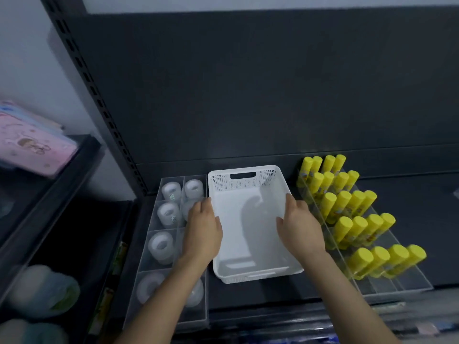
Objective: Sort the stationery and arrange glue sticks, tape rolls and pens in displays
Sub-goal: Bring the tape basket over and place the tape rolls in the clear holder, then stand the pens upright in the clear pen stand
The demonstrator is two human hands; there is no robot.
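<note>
The white basket [244,187] is gripped at its side rims by the left hand [202,229] and right hand [301,225], hemmed closely between tape tray [159,229] and glue-stick display [397,286]; open shelf [260,296] is left at its near edge.

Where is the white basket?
The white basket sits mid-shelf in the head view, between the tape rolls on its left and the yellow glue sticks on its right.
</note>
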